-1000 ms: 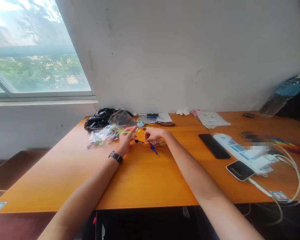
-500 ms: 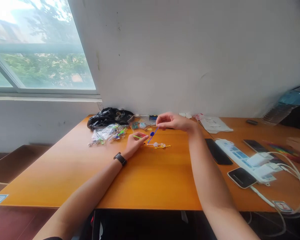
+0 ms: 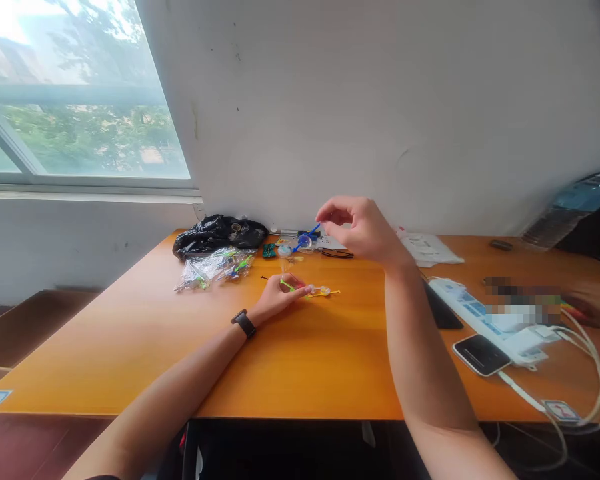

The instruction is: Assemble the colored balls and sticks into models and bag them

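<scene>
My right hand (image 3: 363, 230) is raised above the far part of the orange table (image 3: 300, 360), pinching a thin blue plastic pick (image 3: 307, 235) between thumb and fingers. My left hand (image 3: 279, 297), with a black band on the wrist, rests on the table. Its fingers are closed on a green pick (image 3: 287, 285) and touch a small reddish piece. Just right of it lie yellow picks with clear beads (image 3: 324, 291).
Clear bags of coloured picks (image 3: 213, 267) and a black bag (image 3: 215, 233) lie at the back left. Papers (image 3: 425, 248), a dark phone (image 3: 443, 312), a white power strip (image 3: 485, 317), a second phone (image 3: 481, 354) and cables fill the right side. A water bottle (image 3: 565, 213) stands far right.
My right hand lifted the blue pick off the table and carried it up and toward the wall. My left hand slid right and closed on the green pick.
</scene>
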The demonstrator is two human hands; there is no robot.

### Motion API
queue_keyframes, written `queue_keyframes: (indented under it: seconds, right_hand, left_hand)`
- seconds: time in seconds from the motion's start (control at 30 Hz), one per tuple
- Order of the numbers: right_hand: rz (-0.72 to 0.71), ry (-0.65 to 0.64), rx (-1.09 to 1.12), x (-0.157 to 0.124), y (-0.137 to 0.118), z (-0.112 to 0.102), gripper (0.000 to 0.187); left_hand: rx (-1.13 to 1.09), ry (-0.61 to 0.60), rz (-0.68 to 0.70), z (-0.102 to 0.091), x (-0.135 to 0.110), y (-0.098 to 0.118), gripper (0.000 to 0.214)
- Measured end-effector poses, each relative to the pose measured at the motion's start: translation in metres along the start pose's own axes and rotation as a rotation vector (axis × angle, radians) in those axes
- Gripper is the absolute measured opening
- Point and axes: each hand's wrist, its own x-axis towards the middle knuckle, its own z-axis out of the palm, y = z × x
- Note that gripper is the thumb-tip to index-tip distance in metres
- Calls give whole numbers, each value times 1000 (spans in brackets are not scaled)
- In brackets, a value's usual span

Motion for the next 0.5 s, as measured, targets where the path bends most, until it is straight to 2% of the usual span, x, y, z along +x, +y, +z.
queue_keyframes:
  seconds: [0.17, 0.33, 0.5]
  right_hand:
    - [-38, -21, -122, 3, 6, 6, 12]
    - [-46, -133, -141, 5, 13, 16, 13]
    - [-1, -208, -275, 7, 13, 29, 15]
  left_hand:
    - [-19, -20, 16, 0, -1, 2, 46]
    - [-23, -24, 18, 0, 0, 2, 43]
    - [-36, -21, 23, 0, 0, 1, 44]
